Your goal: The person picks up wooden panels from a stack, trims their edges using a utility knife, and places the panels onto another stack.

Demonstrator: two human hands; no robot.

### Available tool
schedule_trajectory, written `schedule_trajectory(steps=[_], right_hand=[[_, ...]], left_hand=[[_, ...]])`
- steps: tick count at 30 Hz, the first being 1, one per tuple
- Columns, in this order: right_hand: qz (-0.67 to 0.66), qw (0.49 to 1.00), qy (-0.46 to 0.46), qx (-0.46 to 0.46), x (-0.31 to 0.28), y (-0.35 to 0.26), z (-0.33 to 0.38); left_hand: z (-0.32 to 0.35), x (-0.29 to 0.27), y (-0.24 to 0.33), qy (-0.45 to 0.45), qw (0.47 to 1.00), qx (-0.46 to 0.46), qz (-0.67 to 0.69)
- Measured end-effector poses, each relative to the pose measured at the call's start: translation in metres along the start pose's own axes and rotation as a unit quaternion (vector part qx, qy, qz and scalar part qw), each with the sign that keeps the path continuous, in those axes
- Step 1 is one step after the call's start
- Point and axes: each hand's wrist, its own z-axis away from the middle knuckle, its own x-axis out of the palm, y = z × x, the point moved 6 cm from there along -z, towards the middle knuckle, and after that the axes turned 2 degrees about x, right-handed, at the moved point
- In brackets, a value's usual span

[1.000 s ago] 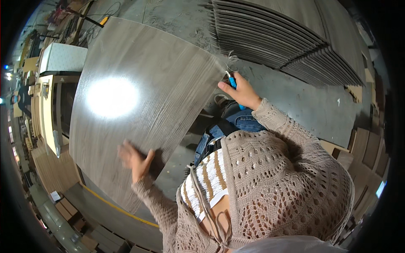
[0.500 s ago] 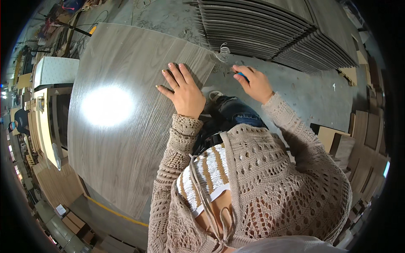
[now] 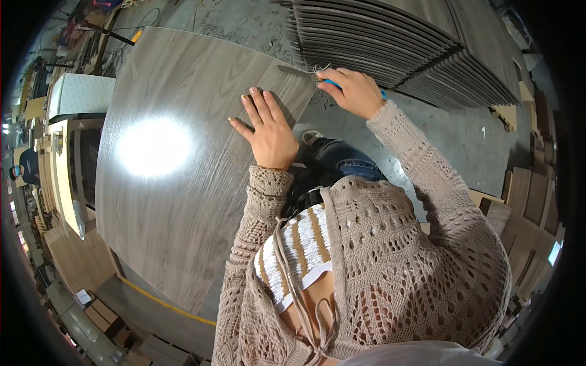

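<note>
A large grey wood-grain panel (image 3: 183, 207) lies flat before me, with a bright light reflected on it. My left hand (image 3: 273, 134) rests palm-down near the panel's right side, fingers spread and holding nothing. At the panel's far right corner, my right hand (image 3: 356, 91) is closed around a blue-handled flat-bladed tool (image 3: 295, 71). Its thin metal blade reaches over the panel's corner; whether it touches the surface I cannot tell. Part of the blue handle shows on either side of my fingers. A pale curled strip (image 3: 321, 68) shows just beyond my right fingertips.
A tall stack of grey panels (image 3: 366, 43) stands at the far right. Shavings litter the grey floor (image 3: 244, 27) beyond the panel. Several wooden boards (image 3: 526, 207) are at the right. At the far left a person (image 3: 28, 166) in dark clothing is visible.
My right hand has moved left and away from me, bringing the tool's blade over the panel's far right corner. The left hand stays on the panel, almost unmoved.
</note>
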Motion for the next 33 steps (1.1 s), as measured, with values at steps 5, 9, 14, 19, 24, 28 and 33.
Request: schedule_trajectory(steps=[5, 9, 14, 19, 24, 28, 33], right_hand=[[-0.018, 1.0, 0.012, -0.006, 0.006, -0.001, -0.013], [-0.052, 0.999, 0.011, -0.001, 0.001, -0.007, 0.024], [-0.093, 0.994, 0.006, 0.063, -0.001, -0.001, 0.06], [-0.087, 0.994, 0.011, 0.07, 0.0, 0.008, 0.046], [-0.108, 0.993, -0.003, 0.038, -0.005, 0.006, 0.041], [-0.087, 0.995, 0.007, 0.044, -0.005, 0.005, 0.032], [-0.049, 0.997, 0.032, 0.045, 0.006, -0.005, 0.008]], left_hand=[[-0.005, 0.002, -0.004, -0.01, 1.0, -0.006, -0.026], [-0.006, 0.004, -0.009, -0.006, 0.999, -0.016, -0.049], [-0.005, 0.008, -0.01, 0.005, 0.998, -0.007, -0.056], [-0.004, 0.001, -0.009, 0.016, 1.0, -0.003, 0.004], [-0.004, 0.001, -0.01, -0.015, 0.999, -0.013, -0.04], [-0.004, -0.001, -0.011, 0.004, 1.0, -0.009, -0.029], [-0.004, 0.002, -0.012, -0.004, 0.999, -0.006, -0.043]])
